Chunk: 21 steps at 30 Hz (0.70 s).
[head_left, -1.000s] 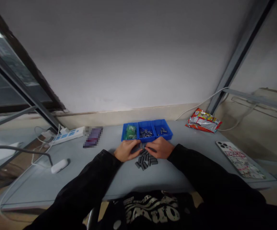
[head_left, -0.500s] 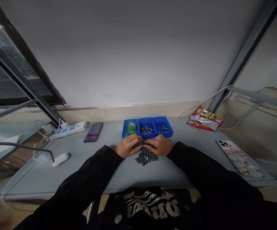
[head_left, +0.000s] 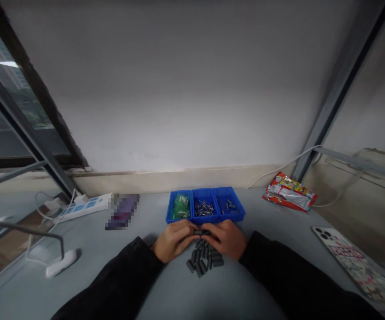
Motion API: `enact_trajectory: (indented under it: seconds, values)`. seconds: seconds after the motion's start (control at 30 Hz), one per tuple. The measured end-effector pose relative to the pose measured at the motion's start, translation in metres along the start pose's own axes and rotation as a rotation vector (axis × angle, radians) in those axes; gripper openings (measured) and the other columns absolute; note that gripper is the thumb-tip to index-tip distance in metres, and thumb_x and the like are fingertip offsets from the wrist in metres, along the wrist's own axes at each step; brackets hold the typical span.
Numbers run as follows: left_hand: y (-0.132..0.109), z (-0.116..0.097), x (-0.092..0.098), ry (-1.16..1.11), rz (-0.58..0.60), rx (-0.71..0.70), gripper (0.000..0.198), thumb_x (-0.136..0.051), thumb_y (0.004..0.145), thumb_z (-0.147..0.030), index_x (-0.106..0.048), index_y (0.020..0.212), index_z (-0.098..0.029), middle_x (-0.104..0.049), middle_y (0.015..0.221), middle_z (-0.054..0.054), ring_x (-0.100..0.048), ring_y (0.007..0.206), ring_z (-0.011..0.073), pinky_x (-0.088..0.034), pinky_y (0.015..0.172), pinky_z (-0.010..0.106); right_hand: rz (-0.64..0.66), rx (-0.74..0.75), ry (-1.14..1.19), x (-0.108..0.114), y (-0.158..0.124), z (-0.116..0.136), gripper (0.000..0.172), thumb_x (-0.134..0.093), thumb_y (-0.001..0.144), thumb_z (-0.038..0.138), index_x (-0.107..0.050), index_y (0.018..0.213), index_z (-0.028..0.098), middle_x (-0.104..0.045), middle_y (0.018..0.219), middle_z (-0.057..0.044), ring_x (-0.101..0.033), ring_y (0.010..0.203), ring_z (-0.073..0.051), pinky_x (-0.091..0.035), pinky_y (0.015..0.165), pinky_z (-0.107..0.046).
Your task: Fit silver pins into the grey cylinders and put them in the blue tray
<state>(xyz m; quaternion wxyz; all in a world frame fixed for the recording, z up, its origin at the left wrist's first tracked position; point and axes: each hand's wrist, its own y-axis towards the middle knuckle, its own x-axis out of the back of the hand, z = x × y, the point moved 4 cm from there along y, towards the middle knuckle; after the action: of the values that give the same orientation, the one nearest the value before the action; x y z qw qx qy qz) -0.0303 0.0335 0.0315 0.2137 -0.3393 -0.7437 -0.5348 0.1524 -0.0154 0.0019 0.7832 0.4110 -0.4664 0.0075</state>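
On the grey tabletop, far left, a white power strip with plugged-in cables; beside it, a pixelated purple-toned smartphone. A white corded device lies near the front left edge. Far right: a red foil snack packet, a white cable, and a smartphone in a printed case, lying face down.

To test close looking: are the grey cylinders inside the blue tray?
No, the grey cylinders lie in a loose pile on the table, in front of the blue tray.

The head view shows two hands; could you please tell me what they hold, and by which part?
The left hand and right hand pinch a dark cylinder, apparently at its ends.
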Motion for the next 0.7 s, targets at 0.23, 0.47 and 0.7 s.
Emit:
enact_trajectory:
  seconds: [0.23, 0.47, 0.7]
  values:
    - [-0.0025, 0.0033, -0.0034, -0.013, -0.015, 0.045, 0.007, -0.063, 0.096, -0.017, -0.060, 0.089, -0.016, -0.069, 0.089, 0.008, -0.066, 0.083, 0.0165, -0.053, 0.073, 0.027, 0.038, 0.019, 0.005, -0.0011, -0.0005, 0.0025, 0.016, -0.053, 0.099, 0.031, -0.065, 0.102, 0.020, -0.067, 0.072, 0.000, -0.062, 0.061, -0.014, -0.034, 0.057, -0.027]
    - [-0.0049, 0.0072, -0.0040, 0.033, -0.031, 0.090, 0.010, -0.063, 0.098, -0.025, -0.065, 0.101, -0.015, -0.069, 0.086, 0.007, -0.066, 0.078, 0.0154, -0.053, 0.070, 0.025, 0.009, 0.016, 0.016, 0.0017, -0.0002, 0.0024, 0.019, -0.056, 0.099, 0.034, -0.064, 0.108, 0.020, -0.067, 0.072, 0.001, -0.060, 0.061, -0.013, -0.035, 0.061, -0.028]
    - [-0.0064, 0.0084, -0.0091, -0.017, -0.035, 0.080, 0.009, -0.065, 0.096, -0.024, -0.065, 0.096, -0.015, -0.070, 0.086, 0.006, -0.067, 0.080, 0.0158, -0.053, 0.071, 0.025, 0.017, 0.071, -0.060, 0.0047, 0.0028, 0.0066, 0.021, -0.043, 0.106, 0.030, -0.062, 0.105, 0.020, -0.066, 0.095, -0.003, -0.063, 0.082, -0.014, -0.039, 0.066, -0.030]
